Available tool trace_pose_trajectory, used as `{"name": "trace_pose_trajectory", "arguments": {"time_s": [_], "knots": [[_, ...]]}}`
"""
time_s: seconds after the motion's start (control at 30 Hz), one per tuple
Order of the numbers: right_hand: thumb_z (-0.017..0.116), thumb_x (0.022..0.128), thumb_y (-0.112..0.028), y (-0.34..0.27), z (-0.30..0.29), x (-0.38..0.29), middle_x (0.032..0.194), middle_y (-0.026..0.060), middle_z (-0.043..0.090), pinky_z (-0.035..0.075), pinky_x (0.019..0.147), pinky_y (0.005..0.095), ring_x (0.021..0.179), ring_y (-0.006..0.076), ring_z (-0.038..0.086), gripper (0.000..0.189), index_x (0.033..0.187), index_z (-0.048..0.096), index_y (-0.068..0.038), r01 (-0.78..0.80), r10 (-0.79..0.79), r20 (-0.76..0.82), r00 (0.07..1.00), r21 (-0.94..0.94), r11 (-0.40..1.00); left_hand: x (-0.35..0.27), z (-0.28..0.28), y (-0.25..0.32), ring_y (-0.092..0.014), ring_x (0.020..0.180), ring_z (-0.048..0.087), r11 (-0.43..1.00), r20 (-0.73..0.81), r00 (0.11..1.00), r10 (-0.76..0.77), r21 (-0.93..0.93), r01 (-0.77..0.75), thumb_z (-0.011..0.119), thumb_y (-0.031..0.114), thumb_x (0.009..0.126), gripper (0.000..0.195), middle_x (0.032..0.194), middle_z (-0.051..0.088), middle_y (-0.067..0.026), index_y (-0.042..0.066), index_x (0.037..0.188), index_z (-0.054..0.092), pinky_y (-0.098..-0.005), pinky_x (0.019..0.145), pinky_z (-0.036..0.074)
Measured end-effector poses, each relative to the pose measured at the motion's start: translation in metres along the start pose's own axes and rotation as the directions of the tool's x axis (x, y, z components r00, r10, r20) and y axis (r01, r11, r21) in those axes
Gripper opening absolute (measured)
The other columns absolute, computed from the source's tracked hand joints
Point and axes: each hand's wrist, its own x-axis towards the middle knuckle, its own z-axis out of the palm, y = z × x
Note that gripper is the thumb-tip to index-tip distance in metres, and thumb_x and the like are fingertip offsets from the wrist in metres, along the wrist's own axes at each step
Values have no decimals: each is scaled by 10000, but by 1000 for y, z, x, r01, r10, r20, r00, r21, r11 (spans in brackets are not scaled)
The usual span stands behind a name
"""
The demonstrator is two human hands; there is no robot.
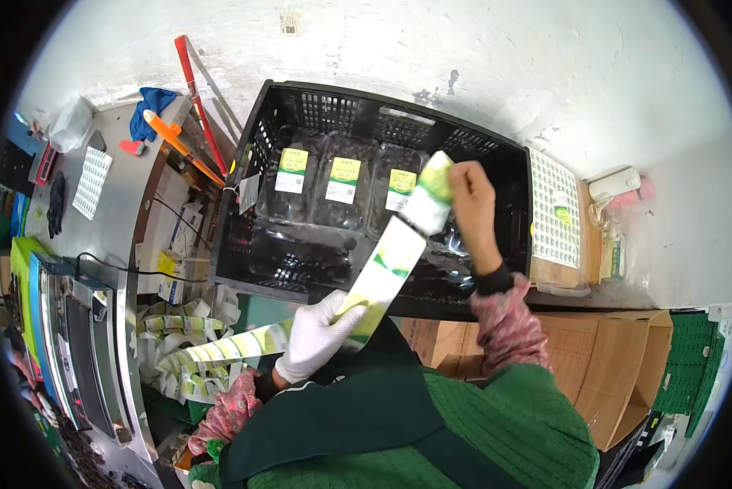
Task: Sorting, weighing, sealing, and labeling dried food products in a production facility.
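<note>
My left hand (317, 339), in a white glove, grips a strip of green and white labels (387, 266) between thumb and fingers. The strip's tail trails left into a heap of more label strip (189, 367). Between the bare fingers of my right hand (473, 205) is a single label (430, 192), slightly blurred, at the strip's upper end; I cannot tell whether it is fully off the backing. Both hands are above a black plastic crate (375, 98). Inside, clear plastic packs with dark contents lie in a row, three bearing labels: a left pack (289, 208), a middle pack (338, 214) and a right one (381, 223).
On the right, a sheet of small stickers (554, 208) lies beside the crate. Below it stands an open cardboard box (610, 367). A metal table (112, 202) with another sticker sheet (93, 182) is at left. Red (198, 101) and orange (179, 143) poles lean near the crate.
</note>
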Motion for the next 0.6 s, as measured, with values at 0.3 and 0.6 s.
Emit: {"name": "trace_pose_trajectory", "arguments": {"time_s": [0.3,0.6], "knots": [[554,856,-255,175,-24,23,887,109,597,405,745,452,880,301,564,194,868,556,-62,291,-113,269,956,-836,465,6,-30,17,-48,738,596,862,-173,941,-292,-473,181,589,99,897,127,856,655,-27,5,977,622,-199,637,492],[546,844,-463,197,-21,14,1420,124,336,262,1043,477,1317,310,297,573,1310,444,-146,401,-91,412,907,-777,485,3,-30,3,-47,719,588,899,-210,940,-271,-403,169,561,116,914,143,852,647,-23,-5,971,613,-199,631,487]]}}
